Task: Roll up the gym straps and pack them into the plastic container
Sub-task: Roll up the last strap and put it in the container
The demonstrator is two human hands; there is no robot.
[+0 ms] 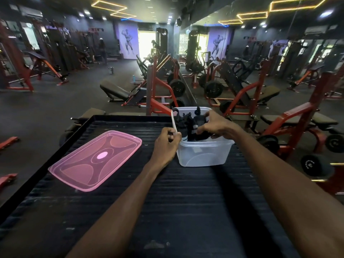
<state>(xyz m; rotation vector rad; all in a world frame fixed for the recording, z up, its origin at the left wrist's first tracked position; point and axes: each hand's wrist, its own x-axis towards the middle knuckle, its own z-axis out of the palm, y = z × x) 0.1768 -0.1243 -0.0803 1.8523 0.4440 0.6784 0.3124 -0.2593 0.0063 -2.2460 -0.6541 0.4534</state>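
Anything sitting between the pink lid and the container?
Only the left hand gripping the container rim; otherwise bare black ribbed surface beside the pink lid, head view.

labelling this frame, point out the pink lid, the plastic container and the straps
pink lid [96, 159], head view, its middle panel
plastic container [202, 153], head view, its near wall
straps [189, 125], head view, dark rolls inside

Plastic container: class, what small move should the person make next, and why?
Probably press the straps down with the right hand: they still stick up above the rim of the plastic container, which the left hand steadies, while the pink lid lies beside it.
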